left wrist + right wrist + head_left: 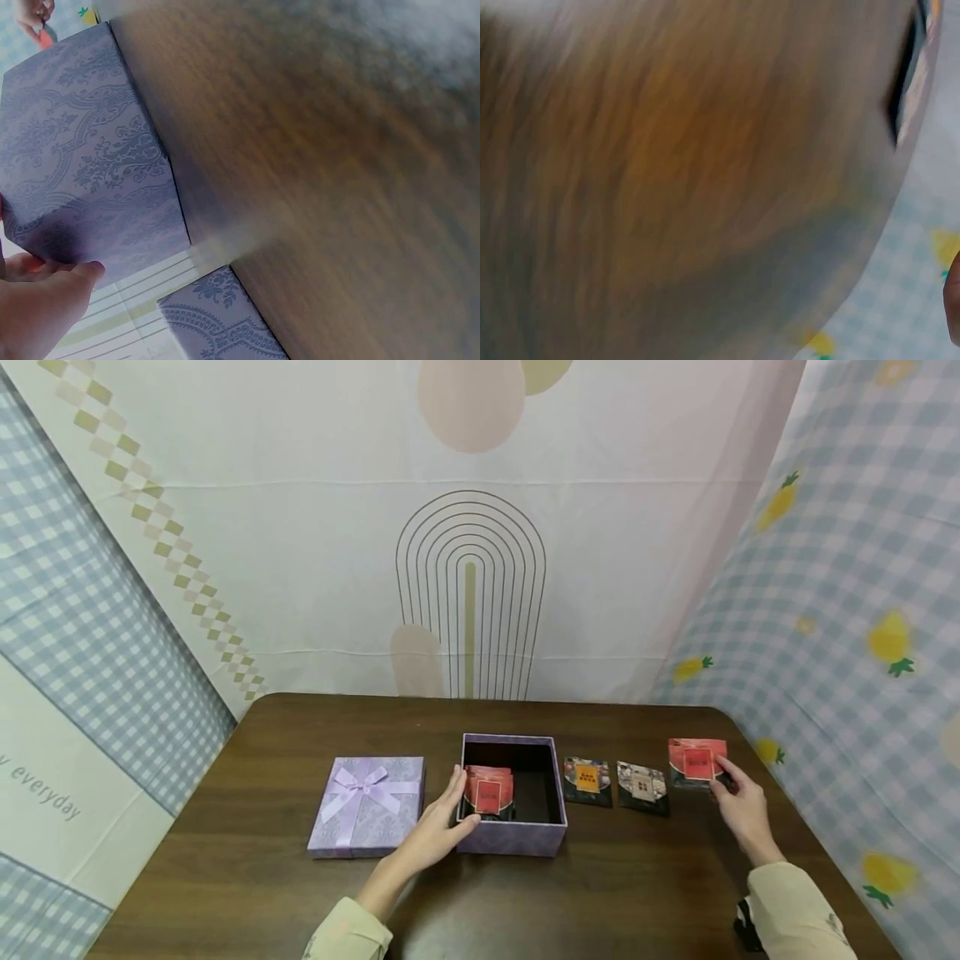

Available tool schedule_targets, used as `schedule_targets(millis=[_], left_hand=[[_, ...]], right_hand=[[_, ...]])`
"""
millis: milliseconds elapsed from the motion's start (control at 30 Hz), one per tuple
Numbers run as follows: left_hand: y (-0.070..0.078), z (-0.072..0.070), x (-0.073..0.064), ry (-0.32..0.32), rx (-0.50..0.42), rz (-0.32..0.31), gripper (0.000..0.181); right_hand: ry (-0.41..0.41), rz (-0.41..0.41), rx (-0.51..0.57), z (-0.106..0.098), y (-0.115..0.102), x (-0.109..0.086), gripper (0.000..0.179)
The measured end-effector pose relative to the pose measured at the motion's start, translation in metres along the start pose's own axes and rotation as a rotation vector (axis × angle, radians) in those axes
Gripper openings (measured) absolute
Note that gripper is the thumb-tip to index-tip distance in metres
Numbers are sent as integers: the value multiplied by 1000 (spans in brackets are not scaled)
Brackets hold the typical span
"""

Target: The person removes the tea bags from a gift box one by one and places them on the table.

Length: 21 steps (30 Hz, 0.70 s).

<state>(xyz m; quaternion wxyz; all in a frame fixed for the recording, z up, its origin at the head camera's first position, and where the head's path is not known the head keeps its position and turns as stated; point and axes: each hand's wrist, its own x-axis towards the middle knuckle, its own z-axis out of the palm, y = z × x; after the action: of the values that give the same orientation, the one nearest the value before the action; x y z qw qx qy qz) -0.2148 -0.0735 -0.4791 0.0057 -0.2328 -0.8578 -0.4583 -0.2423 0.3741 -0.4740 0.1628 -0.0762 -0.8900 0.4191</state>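
My left hand (437,832) rests against the left side of an uncovered purple patterned box (517,839), its fingers fairly straight along the wall and the thumb at the front corner. Inside the box, several red sachets (489,795) stand on the left; the right part shows a dark bottom. At the far right of the table, my right hand (744,806) pinches a red sachet (697,762) by its right edge. In the left wrist view the thumb (56,300) lies on the purple box wall (90,150). Only a fingertip (952,300) shows in the right wrist view.
Left of the box lies its purple lid (367,827) with a ribbon bow. Between the box and my right hand lie a dark sachet with an orange label (587,779) and one with a pale label (642,787). Printed cloth (330,568) hangs behind the brown table (255,827).
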Motion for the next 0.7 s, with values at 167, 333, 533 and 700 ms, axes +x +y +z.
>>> schedule_targets(millis=[167,333,533,700], left_hand=[[1,0,0,-2,3,2,69],[2,0,1,-15,2,-2,69],[2,0,1,-12,2,5,69],[3,0,0,-15,-2,4,69]], right_hand=[[-67,41,-107,-10,21,2,46],[-122,84,-176,-13,37,2,47],[-242,83,-214,-13,48,7,47],[-310,100,-271,-10,53,11,48]])
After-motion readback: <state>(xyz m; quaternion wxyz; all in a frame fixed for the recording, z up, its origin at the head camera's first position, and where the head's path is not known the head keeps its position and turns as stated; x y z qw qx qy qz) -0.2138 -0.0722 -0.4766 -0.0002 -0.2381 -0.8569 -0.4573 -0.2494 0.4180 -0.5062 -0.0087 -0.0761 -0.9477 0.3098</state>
